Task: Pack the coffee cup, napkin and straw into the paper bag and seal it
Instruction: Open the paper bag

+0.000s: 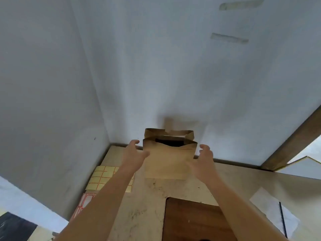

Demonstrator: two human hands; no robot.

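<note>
A brown paper bag (167, 160) stands upright at the back of the table against the white wall, its mouth open and dark inside. My left hand (134, 153) is at the bag's left edge, fingers spread, thumb near the front panel. My right hand (202, 158) is at the bag's right edge, fingers curled and apart. Neither hand clearly grips the bag. A white napkin (272, 211) lies at the right of the table with a thin black straw (282, 219) on it. No coffee cup is visible.
A sheet of yellow stickers (104, 178) lies left of my left forearm, with a red-lined sticker sheet (83, 204) nearer me. A dark wooden board (194, 220) is set in the table's front. White walls close the back and left; a wooden beam (291, 138) slants at right.
</note>
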